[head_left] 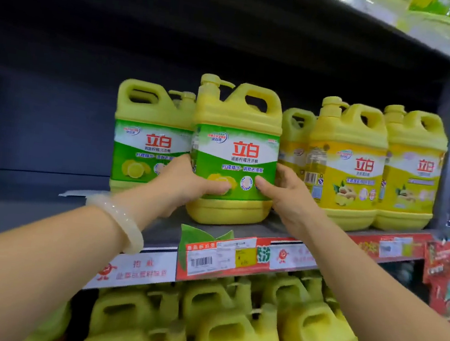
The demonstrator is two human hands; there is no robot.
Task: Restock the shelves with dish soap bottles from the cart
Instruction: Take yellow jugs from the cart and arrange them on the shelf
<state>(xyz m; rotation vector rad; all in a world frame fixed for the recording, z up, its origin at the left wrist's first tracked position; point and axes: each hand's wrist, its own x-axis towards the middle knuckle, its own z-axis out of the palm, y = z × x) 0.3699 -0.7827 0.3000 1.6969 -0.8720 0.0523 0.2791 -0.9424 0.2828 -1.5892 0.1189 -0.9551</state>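
Right now the left hand and right hand clasp the green-label bottle, thumbs curled across its front, on the shelf. Its base sits near the shelf's front edge; letting go early could tip it off, or a shove could knock the bottle behind it.

Pale bangle — red shelf tags.

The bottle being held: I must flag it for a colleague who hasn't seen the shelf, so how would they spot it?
On the grey middle shelf, find the row of yellow jugs. It is the green-label bottle nearest the front edge, with both hands on its label. Its right-hand neighbours wear yellow labels.
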